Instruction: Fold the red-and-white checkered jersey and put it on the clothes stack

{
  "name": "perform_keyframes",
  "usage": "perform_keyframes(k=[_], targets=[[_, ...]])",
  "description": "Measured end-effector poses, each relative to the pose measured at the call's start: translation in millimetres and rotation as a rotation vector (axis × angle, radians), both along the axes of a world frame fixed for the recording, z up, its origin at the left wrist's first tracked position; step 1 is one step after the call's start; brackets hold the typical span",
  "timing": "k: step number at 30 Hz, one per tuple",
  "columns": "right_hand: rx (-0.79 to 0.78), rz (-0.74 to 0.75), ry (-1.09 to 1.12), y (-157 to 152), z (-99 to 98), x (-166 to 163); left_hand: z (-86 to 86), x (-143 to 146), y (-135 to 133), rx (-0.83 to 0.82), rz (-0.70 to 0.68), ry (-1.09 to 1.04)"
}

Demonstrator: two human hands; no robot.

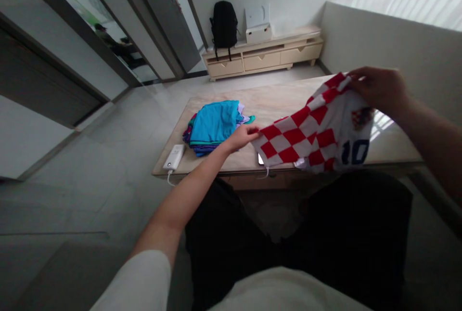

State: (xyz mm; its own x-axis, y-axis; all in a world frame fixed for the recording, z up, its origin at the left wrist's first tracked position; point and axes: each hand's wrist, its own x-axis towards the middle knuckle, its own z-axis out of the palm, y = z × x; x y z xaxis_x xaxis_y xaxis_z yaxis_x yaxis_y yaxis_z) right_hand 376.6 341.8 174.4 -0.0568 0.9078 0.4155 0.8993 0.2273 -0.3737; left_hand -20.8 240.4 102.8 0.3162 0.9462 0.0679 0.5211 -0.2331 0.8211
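Over the near edge of the counter (281,99) hangs a red-and-white checkered jersey (310,133), stretched between both hands and lifted clear of the surface on its right side. Left hand (243,136) pinches the jersey's left edge, fingers closed on the cloth, low and just above the counter top. Right hand (377,87) grips the opposite end, higher up and farther out to the right, fist closed over a bunched corner. So the jersey runs on a slant, low at the left hand, climbing to the right one, its lower hem drooping past the counter's front edge toward the lap. A dark number ten and a small crest show on the white panel near the right hand.

Just beside the left hand, on the counter, sits a stack of folded clothes (214,125), turquoise on top, purple and green edges peeking out underneath. Near the front left corner lies a white power bank (173,157) with a cable trailing off the edge. Back by the wall, a low wooden cabinet (263,56) carries a black backpack (224,24) and a white box (258,33).
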Motion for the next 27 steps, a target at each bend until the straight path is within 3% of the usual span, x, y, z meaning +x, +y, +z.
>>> perform_keyframes(k=[2,4,7,10,12,14,17,20,27], targets=[[-0.022,0.064,-0.027,36.2,-8.8,-16.5,1.1,4.8,30.1,0.114,0.151,0.062],[-0.026,0.075,-0.044,40.4,-34.2,-27.2,-4.3,12.2,37.6,0.209,0.216,0.114],[-0.134,0.091,-0.077,0.3,-91.7,-30.6,-30.5,31.7,9.6,0.327,0.095,0.214],[-0.261,0.111,-0.122,-56.3,-148.9,-17.8,-71.6,63.7,-35.9,0.329,-0.12,0.332],[-0.335,0.091,-0.147,-85.1,-177.6,-2.6,-98.6,90.1,-57.9,0.33,-0.221,0.408],[-0.386,0.112,-0.22,-102.9,-197.5,13.3,-121.4,116.5,-67.2,0.388,-0.239,0.478],[-0.407,0.182,-0.367,-113.8,-214.3,29.4,-147.2,148.3,-62.4,0.484,-0.183,0.577],[-0.388,0.164,-0.428,-116.6,-220.8,31.7,-163.1,165.7,-50.7,0.475,-0.155,0.655],[-0.33,0.09,-0.47,-121.6,-217.5,15.6,-163.5,165.9,-38.5,0.463,-0.138,0.646]])
